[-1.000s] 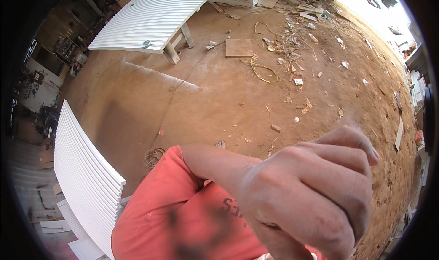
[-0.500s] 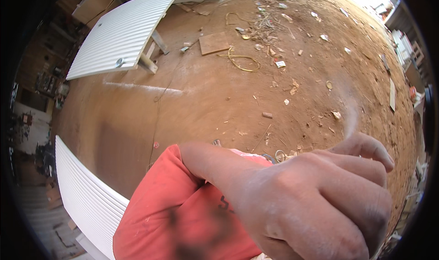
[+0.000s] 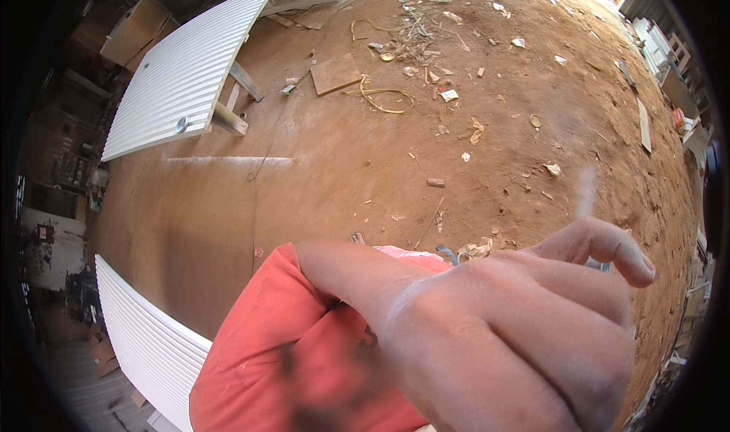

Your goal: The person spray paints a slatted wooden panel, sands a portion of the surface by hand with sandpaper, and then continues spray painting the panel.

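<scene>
I looked down through the head view over a brown floor. The left hand filled the lower right foreground, its back toward me and its fingers curled; the palm side was hidden, and I could not tell whether it was clamped on anything. The right hand lay outside my view, so I could not tell whether the two were together or apart. A pale plume stood just above the curled fingers. Nearest, along the upper edge of the hand, lay a crumpled tan scrap and a blue strip. Lower left, beside the red sleeve: a white ribbed panel. Upper left: a second ribbed panel on wooden legs, bearing a small round item.
</scene>
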The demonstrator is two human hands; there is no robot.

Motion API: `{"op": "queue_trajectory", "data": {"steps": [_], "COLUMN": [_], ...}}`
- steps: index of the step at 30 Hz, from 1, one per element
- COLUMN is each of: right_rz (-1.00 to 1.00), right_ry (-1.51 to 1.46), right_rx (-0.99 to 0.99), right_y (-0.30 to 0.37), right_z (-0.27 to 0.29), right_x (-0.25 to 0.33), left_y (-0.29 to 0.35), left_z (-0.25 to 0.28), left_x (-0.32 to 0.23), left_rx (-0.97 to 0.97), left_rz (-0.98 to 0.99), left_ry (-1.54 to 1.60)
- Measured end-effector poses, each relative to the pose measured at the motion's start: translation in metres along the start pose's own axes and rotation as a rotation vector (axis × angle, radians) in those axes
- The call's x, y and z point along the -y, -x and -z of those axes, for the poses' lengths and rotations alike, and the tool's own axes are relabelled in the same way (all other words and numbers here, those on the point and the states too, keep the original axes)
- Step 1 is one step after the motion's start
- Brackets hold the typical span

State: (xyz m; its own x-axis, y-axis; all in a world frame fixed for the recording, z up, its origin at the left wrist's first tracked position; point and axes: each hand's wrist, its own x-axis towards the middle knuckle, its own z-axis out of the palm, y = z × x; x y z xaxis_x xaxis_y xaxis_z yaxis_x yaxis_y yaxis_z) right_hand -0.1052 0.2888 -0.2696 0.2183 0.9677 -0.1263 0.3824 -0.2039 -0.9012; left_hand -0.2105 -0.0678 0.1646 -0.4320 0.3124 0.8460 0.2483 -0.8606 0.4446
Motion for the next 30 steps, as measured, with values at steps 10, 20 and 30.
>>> {"op": "queue_trajectory", "data": {"steps": [10,20,30], "right_rz": [-0.009,0.048,0.145], "right_ry": [0.009,-0.014,0.357], "right_rx": [-0.007,0.105,0.207], "right_y": [-0.017,-0.028,-0.043], "right_z": [0.008,-0.013,-0.020], "right_x": [0.003,0.000,-0.046], "left_y": [-0.010,0.243,0.545], "left_z": [-0.002,0.147,0.206], "left_x": [-0.008,0.123,0.017], "left_rx": [0.013,-0.261,-0.114], "left_rz": [-0.015,1.101,2.187], "left_ry": [-0.172,-0.862,-0.986]}}
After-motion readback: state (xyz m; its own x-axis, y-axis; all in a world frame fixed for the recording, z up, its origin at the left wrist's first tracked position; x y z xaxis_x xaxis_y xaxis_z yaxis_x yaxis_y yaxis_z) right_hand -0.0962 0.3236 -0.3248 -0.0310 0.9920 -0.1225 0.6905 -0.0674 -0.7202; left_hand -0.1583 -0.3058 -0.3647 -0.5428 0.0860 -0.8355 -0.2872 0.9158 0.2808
